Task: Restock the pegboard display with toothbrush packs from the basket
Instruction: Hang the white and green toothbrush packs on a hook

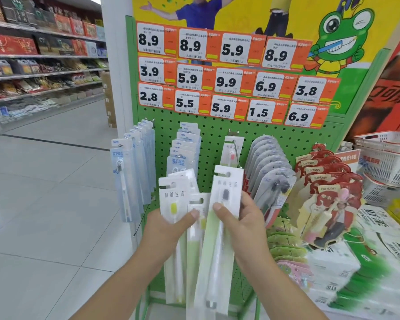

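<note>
Card-and-blister packs looked light, stiff, slick. Left hand (169, 224) gripped a fan of packs (173, 204); right hand (238, 218) pinched 1 pack (224, 195) mid-card, below the near-empty hook (237, 155). Best held under the hang-hole.

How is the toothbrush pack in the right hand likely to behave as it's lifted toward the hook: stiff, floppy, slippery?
The toothbrush pack is a long, thin card held near its top by the right hand, so it probably flexes and swings below. It looks light: thumb and fingers alone carry it. Its surface seems glossy, so it may slide against the packs in the left hand.
</note>
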